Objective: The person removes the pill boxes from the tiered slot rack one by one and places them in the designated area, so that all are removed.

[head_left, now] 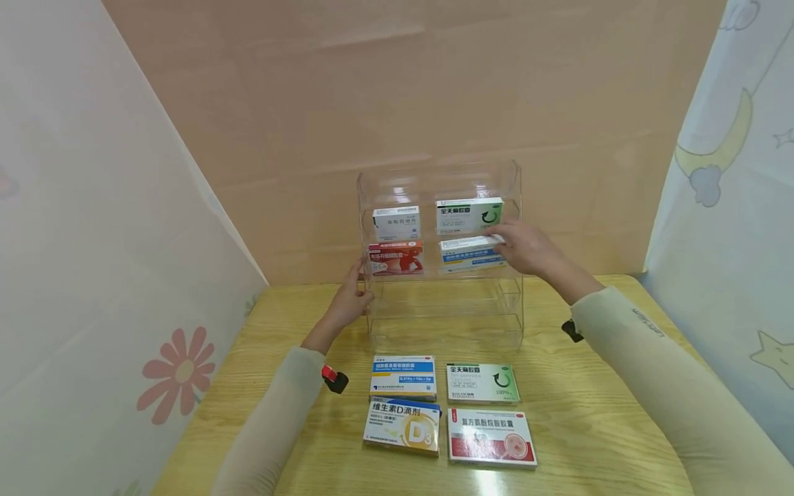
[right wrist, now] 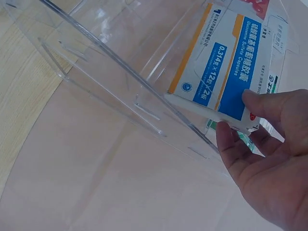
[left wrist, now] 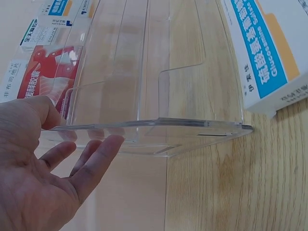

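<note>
Toward the far edge of the desk (head_left: 577, 386) we see a clear rack (head_left: 446, 334), and between it and the near edge lie four boxes: a glucosamine box (head_left: 403, 376) beside a green-trimmed box (head_left: 480, 383), then a vitamin D box (head_left: 402, 427) beside a red-and-white box (head_left: 490, 439). The rack carries a white box (head_left: 396, 224) and another green-and-white box (head_left: 465, 217), with a red box (head_left: 395, 260) below at left, where the person's left hand (head_left: 350, 300) touches the side wall, fingers spread and loosely bent. The rack's right wall stands just beside the blue-and-white box (right wrist: 219, 72), which is flat, printed with blue panels and orange stripes. We find it at the rack's right, under the green-and-white one, its right end pinched by the right hand (head_left: 527, 251), thumb on the printed face.
</note>
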Motion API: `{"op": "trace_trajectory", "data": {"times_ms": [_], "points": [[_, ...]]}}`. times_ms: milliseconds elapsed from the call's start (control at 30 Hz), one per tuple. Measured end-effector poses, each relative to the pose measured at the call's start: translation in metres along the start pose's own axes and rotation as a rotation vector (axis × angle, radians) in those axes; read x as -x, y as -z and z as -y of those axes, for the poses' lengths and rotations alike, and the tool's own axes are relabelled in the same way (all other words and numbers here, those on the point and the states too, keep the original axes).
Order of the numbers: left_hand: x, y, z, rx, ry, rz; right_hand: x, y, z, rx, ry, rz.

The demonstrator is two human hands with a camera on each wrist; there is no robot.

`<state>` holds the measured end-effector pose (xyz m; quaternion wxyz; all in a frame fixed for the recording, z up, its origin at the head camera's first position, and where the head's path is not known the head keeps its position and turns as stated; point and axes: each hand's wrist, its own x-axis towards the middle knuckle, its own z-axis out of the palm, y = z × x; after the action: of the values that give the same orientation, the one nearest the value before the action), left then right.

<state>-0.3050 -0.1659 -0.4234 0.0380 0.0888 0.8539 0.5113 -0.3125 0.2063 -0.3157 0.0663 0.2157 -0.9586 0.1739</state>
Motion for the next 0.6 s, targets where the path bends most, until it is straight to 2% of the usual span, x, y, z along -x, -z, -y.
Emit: {"op": "trace_trajectory", "data": {"times_ms": [167, 600], "points": [[0.0, -0.001, 0.0, 0.006, -0.004, -0.004, 0.002, 0.006, 0.001, -0.045, 0.002, -0.024], [0.0, -0.002, 0.001, -0.003, -0.006, -0.009, 0.011, 0.02, 0.0, -0.174, 0.05, -0.148]]}}
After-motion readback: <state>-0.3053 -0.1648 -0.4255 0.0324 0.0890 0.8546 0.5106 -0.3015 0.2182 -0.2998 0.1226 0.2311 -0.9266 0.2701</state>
